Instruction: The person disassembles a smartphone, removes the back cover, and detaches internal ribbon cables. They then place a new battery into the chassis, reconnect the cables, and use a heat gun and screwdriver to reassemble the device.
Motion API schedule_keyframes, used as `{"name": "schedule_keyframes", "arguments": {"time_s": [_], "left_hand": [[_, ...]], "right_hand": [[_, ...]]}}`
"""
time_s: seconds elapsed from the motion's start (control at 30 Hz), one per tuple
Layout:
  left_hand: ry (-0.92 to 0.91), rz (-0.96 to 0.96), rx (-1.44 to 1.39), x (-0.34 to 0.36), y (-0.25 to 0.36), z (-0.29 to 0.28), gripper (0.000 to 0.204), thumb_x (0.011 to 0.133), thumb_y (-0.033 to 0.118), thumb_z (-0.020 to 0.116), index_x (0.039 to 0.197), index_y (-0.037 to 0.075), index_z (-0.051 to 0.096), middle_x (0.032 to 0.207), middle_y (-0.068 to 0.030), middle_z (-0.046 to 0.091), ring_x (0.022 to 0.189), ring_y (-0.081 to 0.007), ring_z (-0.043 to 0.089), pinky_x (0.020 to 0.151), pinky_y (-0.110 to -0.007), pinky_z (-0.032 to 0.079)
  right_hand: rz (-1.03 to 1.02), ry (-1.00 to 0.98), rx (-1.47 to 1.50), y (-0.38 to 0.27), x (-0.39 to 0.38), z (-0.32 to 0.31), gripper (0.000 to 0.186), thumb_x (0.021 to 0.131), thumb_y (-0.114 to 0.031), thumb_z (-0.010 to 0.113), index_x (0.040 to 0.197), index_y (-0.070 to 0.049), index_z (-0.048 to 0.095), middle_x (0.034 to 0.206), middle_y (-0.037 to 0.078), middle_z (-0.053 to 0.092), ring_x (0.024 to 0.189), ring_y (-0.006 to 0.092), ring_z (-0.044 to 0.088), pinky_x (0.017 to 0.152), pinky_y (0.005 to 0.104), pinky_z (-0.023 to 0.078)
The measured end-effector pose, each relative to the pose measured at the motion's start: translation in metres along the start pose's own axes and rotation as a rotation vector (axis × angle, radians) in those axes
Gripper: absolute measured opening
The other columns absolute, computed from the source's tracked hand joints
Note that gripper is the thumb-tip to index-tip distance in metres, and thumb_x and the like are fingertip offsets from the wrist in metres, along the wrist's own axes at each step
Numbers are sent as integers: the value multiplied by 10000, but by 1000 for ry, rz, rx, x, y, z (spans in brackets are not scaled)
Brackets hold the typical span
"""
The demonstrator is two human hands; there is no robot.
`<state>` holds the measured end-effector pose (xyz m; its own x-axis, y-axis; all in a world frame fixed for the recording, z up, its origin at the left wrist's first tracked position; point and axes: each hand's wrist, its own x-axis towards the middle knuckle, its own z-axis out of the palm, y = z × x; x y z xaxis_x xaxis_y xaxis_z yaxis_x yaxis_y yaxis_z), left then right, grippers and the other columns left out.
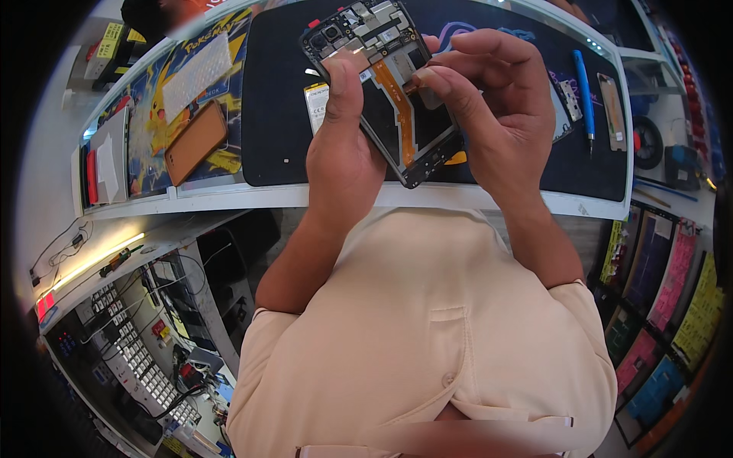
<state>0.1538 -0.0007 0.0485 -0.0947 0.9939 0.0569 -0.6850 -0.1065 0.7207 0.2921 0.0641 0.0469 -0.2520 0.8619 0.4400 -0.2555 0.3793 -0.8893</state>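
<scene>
My left hand [340, 137] grips an opened phone [393, 137] tilted above the black mat [279, 145], its thumb along the left edge. The phone shows circuit boards, a camera module at the top and an orange ribbon cable [401, 126] running down its middle. My right hand [496, 114] is closed in a pinch at the phone's right side, near the upper end of the cable; what its fingertips hold is too small to make out. Behind my left hand lies a battery [315, 103], partly hidden.
A blue pen-like tool [584, 95], a narrow panel [611, 111] and metal parts [566, 99] lie right. A brown case [195, 145] and bubble wrap [197, 76] lie left on the counter, whose white edge [221, 198] crosses before me. A person [153, 15] is partly visible at upper left.
</scene>
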Motion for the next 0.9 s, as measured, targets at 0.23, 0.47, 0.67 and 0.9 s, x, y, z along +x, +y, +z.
{"name": "schedule_keyframes", "arguments": {"time_s": [0.23,0.47,0.67,0.9], "left_hand": [[-75,91,158,-4,-5,-5,681,1120,575,313,1543,50,406,1469,-101,544,1362,-195,528,1170,-370,409],[-86,175,288,-8,-12,-11,666,1125,546,350,1556,40,396,1480,-101,534,1365,-190,513,1164,-364,395],[-108,245,387,-5,-16,-17,698,1112,570,382,1571,45,391,1480,-112,531,1358,-200,511,1155,-356,393],[-62,272,500,-7,-21,-15,701,1113,569,365,1578,45,385,1457,-112,538,1356,-201,512,1159,-351,382]], "right_hand": [[-81,33,-83,14,-1,11,212,881,-24,837,1048,-30,707,962,35,743,760,44,646,686,189,518],[-257,44,-334,11,0,13,217,819,-28,861,1003,-57,750,978,44,737,723,93,630,611,225,492],[-235,33,-438,7,-1,17,287,802,-72,855,1055,-94,724,931,15,731,703,104,610,608,249,493],[-159,58,-414,6,0,19,259,806,-73,832,1022,-85,690,940,20,753,663,84,617,576,234,489]]}}
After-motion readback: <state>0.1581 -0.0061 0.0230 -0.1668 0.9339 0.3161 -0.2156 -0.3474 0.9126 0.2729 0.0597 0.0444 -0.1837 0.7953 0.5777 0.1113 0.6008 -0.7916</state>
